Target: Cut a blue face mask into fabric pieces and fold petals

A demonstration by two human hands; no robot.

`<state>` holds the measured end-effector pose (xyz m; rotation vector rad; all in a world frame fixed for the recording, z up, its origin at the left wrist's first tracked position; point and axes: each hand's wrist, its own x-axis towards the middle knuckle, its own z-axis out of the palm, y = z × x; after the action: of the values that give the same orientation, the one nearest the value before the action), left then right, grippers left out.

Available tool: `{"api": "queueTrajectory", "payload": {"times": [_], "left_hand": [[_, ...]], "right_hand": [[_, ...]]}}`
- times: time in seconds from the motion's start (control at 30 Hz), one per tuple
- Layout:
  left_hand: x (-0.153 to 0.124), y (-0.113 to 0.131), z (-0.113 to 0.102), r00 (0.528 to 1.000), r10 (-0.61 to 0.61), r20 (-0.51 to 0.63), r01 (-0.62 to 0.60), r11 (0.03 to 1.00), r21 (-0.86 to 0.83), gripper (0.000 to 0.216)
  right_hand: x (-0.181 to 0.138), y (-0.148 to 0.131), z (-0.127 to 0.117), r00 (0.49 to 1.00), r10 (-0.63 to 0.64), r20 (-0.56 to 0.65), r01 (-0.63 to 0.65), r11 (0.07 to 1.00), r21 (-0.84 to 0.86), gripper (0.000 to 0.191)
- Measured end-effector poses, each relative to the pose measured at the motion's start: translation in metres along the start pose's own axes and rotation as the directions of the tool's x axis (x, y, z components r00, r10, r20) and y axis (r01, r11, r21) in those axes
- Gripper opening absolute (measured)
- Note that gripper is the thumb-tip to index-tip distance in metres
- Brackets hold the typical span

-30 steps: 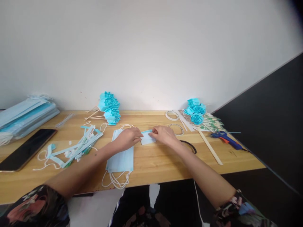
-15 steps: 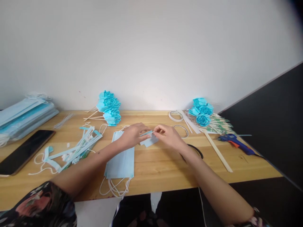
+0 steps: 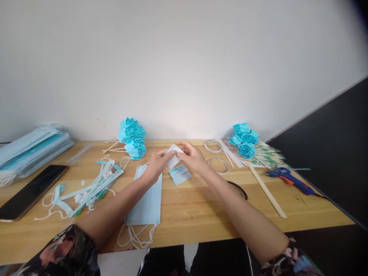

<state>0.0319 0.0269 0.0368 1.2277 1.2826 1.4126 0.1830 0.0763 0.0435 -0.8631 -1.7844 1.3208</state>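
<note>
Between my left hand (image 3: 159, 161) and my right hand (image 3: 193, 154) is a small pale fabric square (image 3: 173, 156), pinched by the thumbs and fingers of both. It is lifted a little off the table and turned at an angle. Just below it on the wood lie light-blue cut fabric pieces (image 3: 180, 174), with a darker blue strip along one edge. To the left, partly under my left forearm, rests a flat blue face mask (image 3: 146, 205) with white ear loops trailing toward the table's front edge.
Blue fabric roses on sticks lie at the back left (image 3: 132, 138) and right (image 3: 244, 140). A glue gun (image 3: 290, 180), tape rolls (image 3: 218, 165) and a wooden strip (image 3: 266, 189) are on the right. Mask scraps (image 3: 92, 188), a phone (image 3: 33, 191) and stacked masks (image 3: 34, 147) occupy the left.
The pale square has been lifted from the blue pieces, which now lie in front of my hands. Both hands have come together around the square. The view has tilted slightly upward.
</note>
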Motion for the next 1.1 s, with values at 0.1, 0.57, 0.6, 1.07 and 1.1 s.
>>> {"api": "queueTrajectory", "payload": {"times": [0.1,0.57,0.6,1.07,1.1], "left_hand": [[0.001,-0.007,-0.004,1.000,-0.028,0.001,0.028,0.998,-0.063,0.042],[0.009,-0.022,-0.012,0.987,-0.162,0.013,0.162,0.975,-0.153,0.045],[0.009,-0.022,-0.012,0.987,-0.158,0.016,0.158,0.977,-0.140,0.045],[0.005,-0.028,-0.009,0.980,-0.126,0.152,0.147,0.980,-0.134,0.041],[0.006,-0.029,-0.009,0.980,-0.118,0.162,0.146,0.973,-0.177,0.040]], "right_hand": [[-0.001,0.011,0.004,1.000,-0.008,0.015,0.008,1.000,0.028,0.040],[-0.012,0.018,-0.008,0.968,-0.172,-0.184,0.141,0.975,-0.170,0.040],[-0.013,0.017,-0.008,0.969,-0.175,-0.176,0.142,0.973,-0.182,0.039],[-0.012,0.027,0.000,0.959,-0.175,-0.224,0.145,0.979,-0.141,0.038],[-0.012,0.027,0.000,0.954,-0.177,-0.243,0.150,0.980,-0.128,0.038]]}}
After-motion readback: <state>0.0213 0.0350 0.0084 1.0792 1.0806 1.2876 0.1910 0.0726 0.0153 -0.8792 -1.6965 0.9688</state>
